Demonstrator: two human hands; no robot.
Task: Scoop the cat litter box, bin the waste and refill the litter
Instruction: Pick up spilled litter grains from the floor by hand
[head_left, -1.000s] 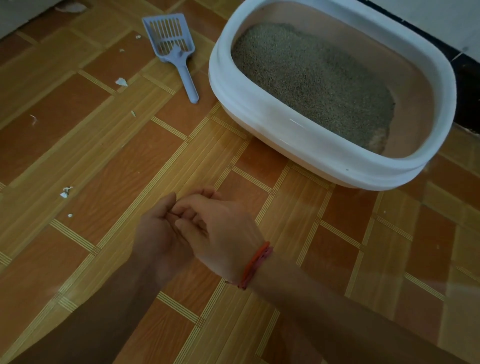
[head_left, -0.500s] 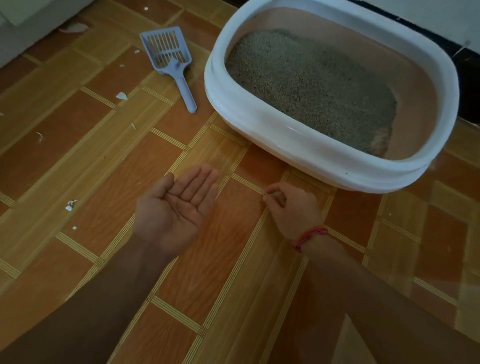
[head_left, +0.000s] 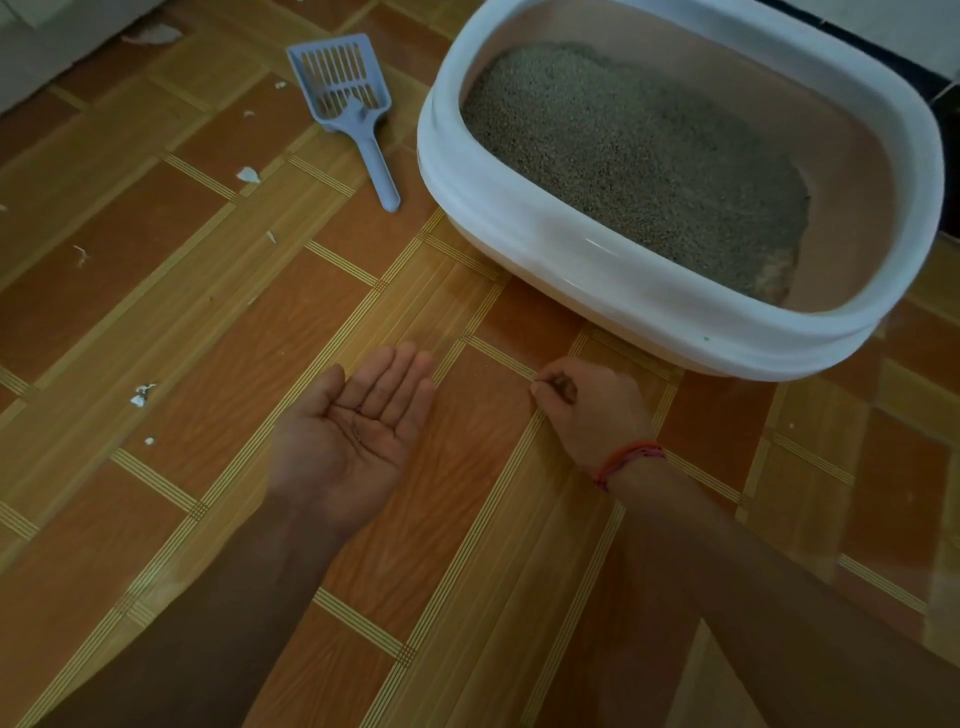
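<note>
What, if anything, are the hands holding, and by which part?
Left hand: palm up, gripping nothing. Right hand: fingertips pinched together; anything between them is too small to tell.

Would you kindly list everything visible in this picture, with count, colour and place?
litter box: one, white rim, pinkish inside, upper right on the floor
litter: one bed, grey-brown, inside the litter box
scoop: one, blue-grey, slotted, flat on the floor left of the box
scraps: several, white, scattered over the left of the floor
floor: one, brown and tan tile pattern, under everything
wristband: one, red, on the right wrist
left hand: one, palm up, fingers straight, centre foreground
right hand: one, fingertips pinched together low by the box's near side; anything held is too small to see
</note>
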